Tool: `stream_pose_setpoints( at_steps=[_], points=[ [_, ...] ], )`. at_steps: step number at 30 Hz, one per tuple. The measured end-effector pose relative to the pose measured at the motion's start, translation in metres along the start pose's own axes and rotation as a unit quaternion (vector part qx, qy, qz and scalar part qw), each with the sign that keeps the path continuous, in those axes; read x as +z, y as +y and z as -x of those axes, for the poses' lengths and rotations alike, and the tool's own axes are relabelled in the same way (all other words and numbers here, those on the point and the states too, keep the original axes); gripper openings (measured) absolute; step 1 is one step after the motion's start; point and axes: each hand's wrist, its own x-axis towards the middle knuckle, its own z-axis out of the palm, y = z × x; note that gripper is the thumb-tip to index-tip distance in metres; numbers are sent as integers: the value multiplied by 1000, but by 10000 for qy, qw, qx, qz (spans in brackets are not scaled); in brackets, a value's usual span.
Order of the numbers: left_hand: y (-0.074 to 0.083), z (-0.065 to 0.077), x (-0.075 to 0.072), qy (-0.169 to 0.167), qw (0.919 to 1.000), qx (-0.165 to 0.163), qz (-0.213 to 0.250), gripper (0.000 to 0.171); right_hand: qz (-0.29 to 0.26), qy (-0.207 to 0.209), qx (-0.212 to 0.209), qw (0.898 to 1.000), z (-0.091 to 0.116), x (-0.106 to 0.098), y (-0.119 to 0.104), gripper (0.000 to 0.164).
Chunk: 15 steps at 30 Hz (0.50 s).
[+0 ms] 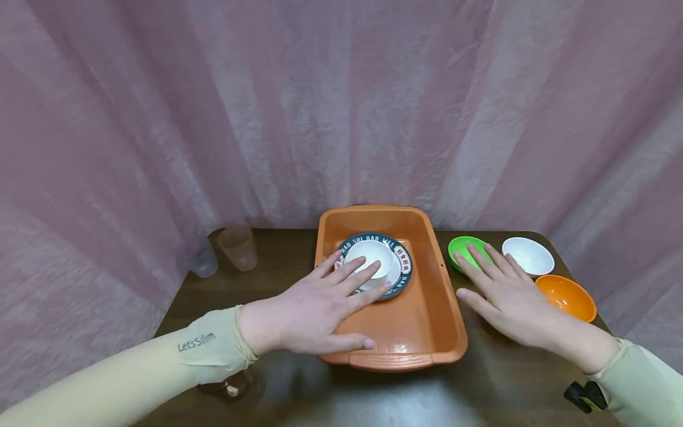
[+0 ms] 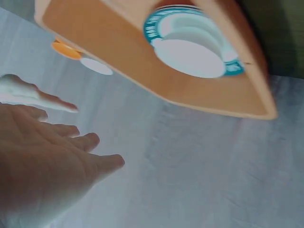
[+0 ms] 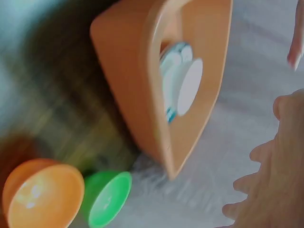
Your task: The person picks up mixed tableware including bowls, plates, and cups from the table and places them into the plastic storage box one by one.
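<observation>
In the head view my left hand (image 1: 325,305), palm down with fingers spread, hovers over the left side of an orange-brown plastic basin (image 1: 421,320). Inside the basin lies a plate with a dark patterned rim (image 1: 404,270), and a white bowl (image 1: 368,252) sits on it, partly hidden by my fingers. My right hand (image 1: 507,296) is spread too, held above the table near a green bowl (image 1: 464,246), a white bowl (image 1: 528,255) and an orange bowl (image 1: 568,296). Both wrist views show the hands raised apart from the dishes, holding nothing.
Two clear cups (image 1: 238,248) stand at the back left of the dark table (image 1: 277,255). A brownish glass item (image 1: 229,385) is partly hidden beneath the left sleeve. A pink curtain (image 1: 341,118) hangs behind the table.
</observation>
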Motion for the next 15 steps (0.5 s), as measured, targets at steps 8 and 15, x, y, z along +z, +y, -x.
stream_pose_setpoints(
  at_steps=[8, 15],
  points=[
    [20, -56, 6, -218, 9986, 438, -187, 82, -304, -219, 895, 9953, 4, -4, 60, 73],
    [30, -101, 14, -408, 9978, 492, -181, 80, -528, -28, 1361, 9893, 12, -1, 116, 71]
  ],
)
